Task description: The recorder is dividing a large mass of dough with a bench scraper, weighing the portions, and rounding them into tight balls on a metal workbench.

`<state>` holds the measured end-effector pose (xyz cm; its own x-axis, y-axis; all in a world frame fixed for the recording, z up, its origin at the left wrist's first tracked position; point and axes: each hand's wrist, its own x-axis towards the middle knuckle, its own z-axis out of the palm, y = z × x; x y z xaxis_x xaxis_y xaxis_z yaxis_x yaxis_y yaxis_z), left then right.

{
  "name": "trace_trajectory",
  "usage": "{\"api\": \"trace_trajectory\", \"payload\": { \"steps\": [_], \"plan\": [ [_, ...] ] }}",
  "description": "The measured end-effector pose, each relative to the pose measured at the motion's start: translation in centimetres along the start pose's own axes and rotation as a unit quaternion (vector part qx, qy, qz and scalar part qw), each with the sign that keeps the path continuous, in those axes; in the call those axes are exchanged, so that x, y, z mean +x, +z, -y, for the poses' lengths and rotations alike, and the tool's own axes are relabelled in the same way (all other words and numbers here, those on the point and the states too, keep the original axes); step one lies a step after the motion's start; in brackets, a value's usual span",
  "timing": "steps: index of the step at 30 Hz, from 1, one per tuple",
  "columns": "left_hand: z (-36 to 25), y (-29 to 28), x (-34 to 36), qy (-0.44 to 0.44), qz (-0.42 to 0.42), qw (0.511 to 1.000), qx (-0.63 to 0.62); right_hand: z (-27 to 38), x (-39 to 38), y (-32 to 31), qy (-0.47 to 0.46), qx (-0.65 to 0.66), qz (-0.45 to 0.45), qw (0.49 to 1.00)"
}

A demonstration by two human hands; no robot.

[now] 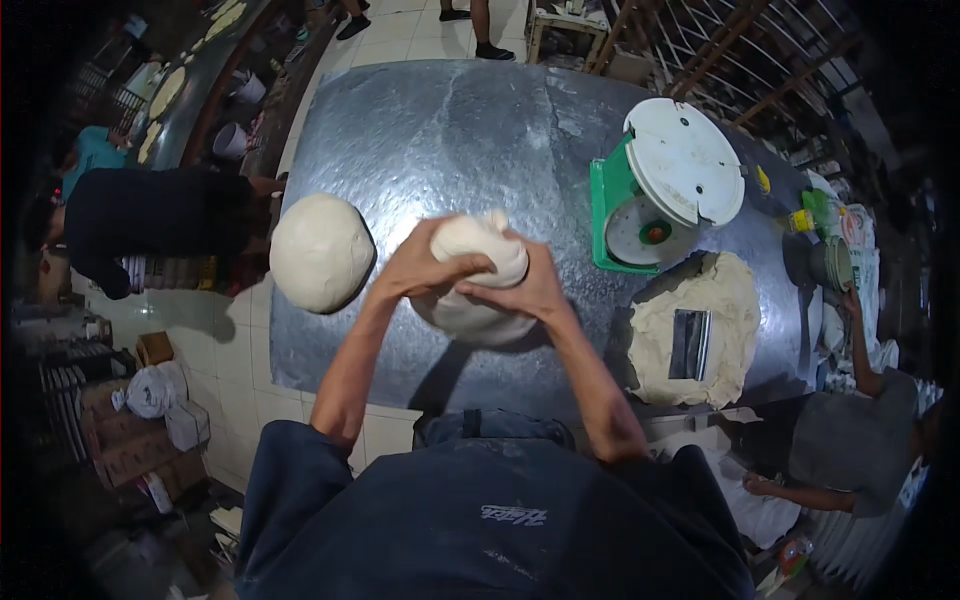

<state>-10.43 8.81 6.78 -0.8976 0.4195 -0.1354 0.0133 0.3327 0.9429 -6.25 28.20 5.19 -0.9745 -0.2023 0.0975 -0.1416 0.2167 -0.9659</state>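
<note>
Both my hands are wrapped round a large lump of pale dough (475,320) at the middle of the dark metal table (400,130). My left hand (418,262) grips its left side, and my right hand (530,283) grips the right. The thumbs nearly meet across the front, and a folded bulge of dough stands up between the hands. Some fingers are hidden behind it. To the left of my left hand rests a smooth round ball of dough (320,252), apart from the lump.
A green dial scale (612,215) with a round white plate (685,160) stands at the right. Nearer me lies a rough dough mass (735,310) with a metal scraper (690,344) on it. Other people work at the left (160,225) and right (850,440).
</note>
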Motion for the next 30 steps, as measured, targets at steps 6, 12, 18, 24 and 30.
{"api": "trace_trajectory", "payload": {
  "steps": [6, 12, 18, 24, 30],
  "plan": [
    [0.6, 6.5, -8.9, 0.164, -0.167, 0.971, 0.047, 0.0, -4.7, -5.0, -0.286, -0.289, 0.086, 0.91],
    [7.0, 18.8, -18.4, -0.33, 0.112, 0.934, 0.078, -5.8, -15.8, -2.1, 0.163, -0.331, 0.556, 0.745],
    [17.0, 5.9, -18.7, -0.314, -0.236, 0.897, -0.2, -9.9, -3.7, -10.6, 0.025, -0.13, 0.07, 0.989],
    [19.0, 6.7, -20.7, -0.398, -0.37, 0.776, -0.32, -14.5, -5.3, -8.2, 0.331, 0.006, 0.061, 0.942],
    [18.8, 8.9, -13.6, -0.251, -0.324, 0.791, -0.454, -16.0, 0.3, 1.0, 0.462, 0.147, 0.086, 0.871]
  ]
}}
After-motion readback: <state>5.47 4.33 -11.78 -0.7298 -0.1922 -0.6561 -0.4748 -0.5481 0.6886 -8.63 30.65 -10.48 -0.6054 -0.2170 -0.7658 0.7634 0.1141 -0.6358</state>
